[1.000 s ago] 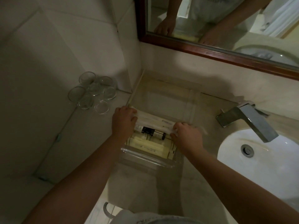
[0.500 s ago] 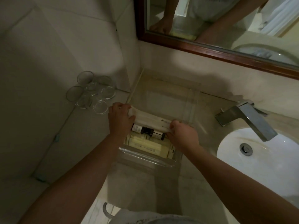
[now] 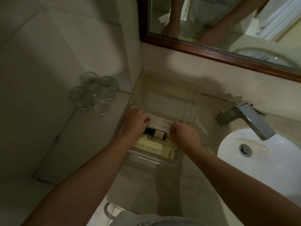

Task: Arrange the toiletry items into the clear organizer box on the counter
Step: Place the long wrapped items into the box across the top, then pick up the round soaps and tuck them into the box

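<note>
With left hand (image 3: pixel 135 121) and right hand (image 3: pixel 184 134) seemingly pinching the white packet (image 3: pixel 160 123), lay it flat in the box (image 3: pixel 153 159).

The counter (image 3: pixel 138 183) in front of me carries the clear box (image 3: pixel 151 159) by the wall, glasses (image 3: pixel 94 93) clustered left, tap (image 3: pixel 244 118) and sink (image 3: pixel 263 163) right.

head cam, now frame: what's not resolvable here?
- Ends of the white packet: covered by the left hand and the right hand, which grip it.
- Print on the packet and on the dark bottle: too small, blurred.
- Bottle's left end: under the left hand.
- Cream boxes: partly under the bottle, count unclear.
- Sink: cut off by the right edge.
</note>
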`<act>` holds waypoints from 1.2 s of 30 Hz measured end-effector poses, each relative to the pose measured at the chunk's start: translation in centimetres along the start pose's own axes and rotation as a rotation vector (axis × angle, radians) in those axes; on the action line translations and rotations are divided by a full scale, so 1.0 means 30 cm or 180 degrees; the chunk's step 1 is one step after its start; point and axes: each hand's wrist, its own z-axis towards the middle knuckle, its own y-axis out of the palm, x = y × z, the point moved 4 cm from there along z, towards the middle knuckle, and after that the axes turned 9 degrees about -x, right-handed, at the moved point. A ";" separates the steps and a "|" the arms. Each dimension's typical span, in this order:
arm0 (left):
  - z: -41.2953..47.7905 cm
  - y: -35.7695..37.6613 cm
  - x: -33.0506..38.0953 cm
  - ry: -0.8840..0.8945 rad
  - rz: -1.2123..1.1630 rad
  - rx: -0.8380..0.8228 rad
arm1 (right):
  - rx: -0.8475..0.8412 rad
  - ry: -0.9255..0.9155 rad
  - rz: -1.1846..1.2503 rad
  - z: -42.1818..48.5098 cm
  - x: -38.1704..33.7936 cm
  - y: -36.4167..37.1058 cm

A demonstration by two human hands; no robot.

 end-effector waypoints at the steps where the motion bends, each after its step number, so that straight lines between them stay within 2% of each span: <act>1: 0.002 0.001 -0.001 -0.0072 -0.0009 -0.0034 | -0.0002 0.0006 0.0034 -0.003 -0.002 -0.002; 8: 0.007 -0.032 0.116 0.0083 -0.0090 0.0126 | 0.0180 0.0206 0.0420 -0.117 0.061 -0.019; 11: -0.021 -0.005 0.239 0.0347 -0.0205 0.0139 | 0.0505 0.0302 0.0566 -0.199 0.105 -0.036; 16: -0.096 0.053 0.496 0.0838 -0.0337 0.0143 | 0.0652 0.0661 0.0910 -0.378 0.256 -0.049; 22: -0.207 0.244 0.919 0.1279 -0.0662 -0.0302 | 0.1060 0.1213 0.1095 -0.743 0.616 -0.067; 30: -0.459 0.596 1.637 0.1884 -0.0701 -0.0756 | 0.1326 0.1817 0.1282 -1.304 1.163 -0.061; 36: -0.542 0.762 1.963 0.2035 -0.0603 -0.1142 | 0.1355 0.2184 0.1434 -1.543 1.438 -0.031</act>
